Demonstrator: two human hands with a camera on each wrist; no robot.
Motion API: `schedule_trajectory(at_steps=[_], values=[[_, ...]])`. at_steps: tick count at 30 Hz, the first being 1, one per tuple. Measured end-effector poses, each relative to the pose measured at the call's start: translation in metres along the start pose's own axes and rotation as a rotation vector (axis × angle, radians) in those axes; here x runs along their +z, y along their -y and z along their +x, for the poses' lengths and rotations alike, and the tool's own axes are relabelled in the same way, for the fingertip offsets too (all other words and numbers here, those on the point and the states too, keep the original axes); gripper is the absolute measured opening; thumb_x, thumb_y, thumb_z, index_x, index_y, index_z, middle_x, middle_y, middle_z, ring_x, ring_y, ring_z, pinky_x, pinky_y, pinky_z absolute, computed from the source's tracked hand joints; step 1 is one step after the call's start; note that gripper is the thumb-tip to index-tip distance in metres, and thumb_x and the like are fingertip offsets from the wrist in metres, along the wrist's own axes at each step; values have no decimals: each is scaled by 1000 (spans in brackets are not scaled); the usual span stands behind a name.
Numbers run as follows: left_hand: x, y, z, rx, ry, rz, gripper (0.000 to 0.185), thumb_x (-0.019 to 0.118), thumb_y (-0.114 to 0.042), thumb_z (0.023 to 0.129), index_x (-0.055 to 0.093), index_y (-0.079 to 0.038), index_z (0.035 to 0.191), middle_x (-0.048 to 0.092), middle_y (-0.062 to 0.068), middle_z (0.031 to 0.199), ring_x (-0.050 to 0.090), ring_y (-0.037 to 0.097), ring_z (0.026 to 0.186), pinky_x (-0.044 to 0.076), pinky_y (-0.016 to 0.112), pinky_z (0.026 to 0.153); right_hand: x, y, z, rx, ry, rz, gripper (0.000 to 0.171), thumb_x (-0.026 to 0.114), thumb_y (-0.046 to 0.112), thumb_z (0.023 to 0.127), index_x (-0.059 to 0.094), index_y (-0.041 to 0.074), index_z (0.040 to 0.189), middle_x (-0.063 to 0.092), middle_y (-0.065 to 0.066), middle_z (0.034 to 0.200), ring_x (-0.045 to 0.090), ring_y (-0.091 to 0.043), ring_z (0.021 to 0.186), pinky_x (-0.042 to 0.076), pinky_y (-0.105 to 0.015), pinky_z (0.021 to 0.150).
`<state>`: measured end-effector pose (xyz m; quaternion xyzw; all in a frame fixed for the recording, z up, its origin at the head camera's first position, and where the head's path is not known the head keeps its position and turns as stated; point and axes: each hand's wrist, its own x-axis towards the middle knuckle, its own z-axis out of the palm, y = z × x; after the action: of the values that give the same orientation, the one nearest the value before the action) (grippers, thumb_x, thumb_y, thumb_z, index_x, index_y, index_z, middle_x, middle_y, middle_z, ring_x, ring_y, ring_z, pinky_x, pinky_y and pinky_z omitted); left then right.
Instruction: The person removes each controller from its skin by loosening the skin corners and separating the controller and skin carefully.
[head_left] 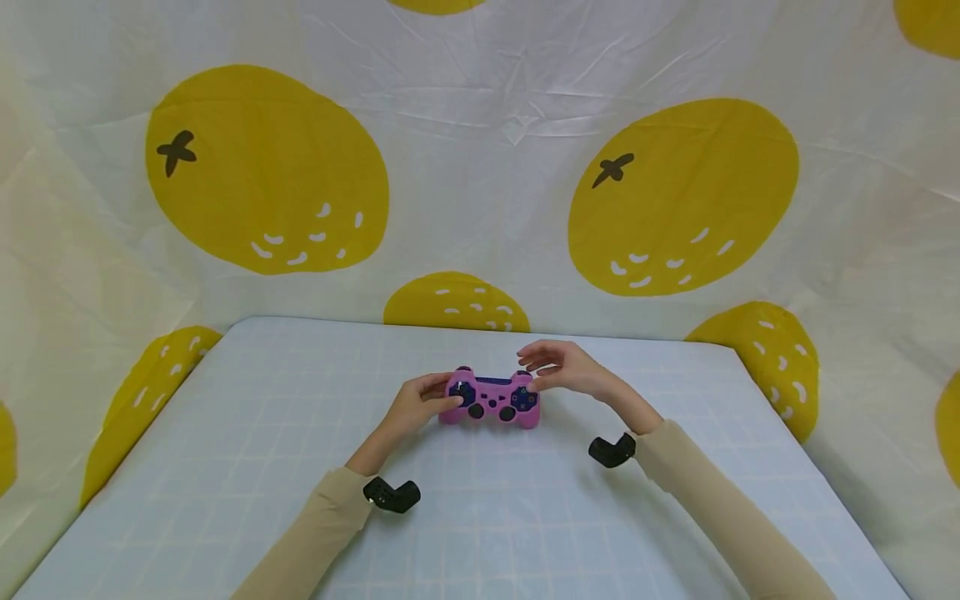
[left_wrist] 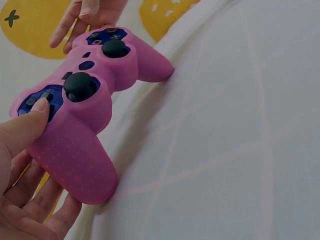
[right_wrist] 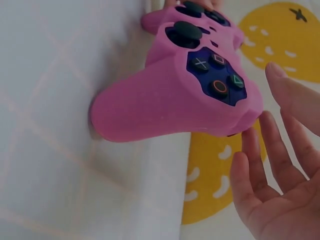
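You have one pink game controller with a rubbery-looking, dotted cover [head_left: 492, 400] on one desk under a pale blue checked cloth [head_left: 480, 517], and two bare hands at it. Count on the controller two round black thumbsticks [left_wrist: 80, 86], one dark cross-shaped pad [left_wrist: 47, 96] and four round dark buttons with coloured symbols [right_wrist: 219, 87]. It lies between your hands, its button face tilted up toward you and the tips of its two grips down at the cloth. Your left hand [head_left: 412, 406] pinches its left end, thumb on the cross-shaped pad and fingers behind and beneath. Your right hand [head_left: 570, 367] is loosely spread and grips nothing; the controller's right end is just beside its fingertips, though you cannot tell for sure whether they touch. You wear two beige sleeves [head_left: 720, 508], with one black angular device [head_left: 392, 495] at each wrist. Behind the desk hangs one white, shiny sheet backdrop [head_left: 480, 208], printed with two whole yellow rounded fruit shapes [head_left: 266, 179], each bearing one dark cross-like mark, and seven more that are only partly visible.
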<state>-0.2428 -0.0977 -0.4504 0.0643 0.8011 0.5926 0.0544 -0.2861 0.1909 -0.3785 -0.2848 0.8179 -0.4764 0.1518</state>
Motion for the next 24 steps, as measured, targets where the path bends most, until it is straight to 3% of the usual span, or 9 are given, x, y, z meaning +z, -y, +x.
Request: schedule_trajectory(at_steps=[7, 14, 24], values=[[-2, 0, 0, 1, 5, 12, 53, 74, -25, 85, 56, -9, 133, 63, 12, 125, 62, 25, 112, 51, 36, 96, -2, 5, 11, 8, 71, -27, 46, 74, 9, 83, 57, 3, 126, 58, -26, 127, 59, -33, 112, 51, -37, 96], [-4, 1, 1, 12, -2, -7, 52, 75, -24, 84, 58, -8, 130, 65, 13, 122, 63, 26, 109, 52, 37, 94, -4, 7, 22, 25, 155, -34, 44, 74, 10, 83, 59, 5, 124, 60, -22, 126, 61, -27, 113, 51, -35, 96], [-5, 1, 2, 16, -5, -11, 51, 76, -24, 83, 60, -7, 128, 66, 13, 119, 64, 25, 107, 53, 36, 92, -7, 13, 31, 27, 255, -94, 41, 74, 7, 82, 61, 2, 120, 60, -29, 119, 63, -26, 107, 51, -35, 95]])
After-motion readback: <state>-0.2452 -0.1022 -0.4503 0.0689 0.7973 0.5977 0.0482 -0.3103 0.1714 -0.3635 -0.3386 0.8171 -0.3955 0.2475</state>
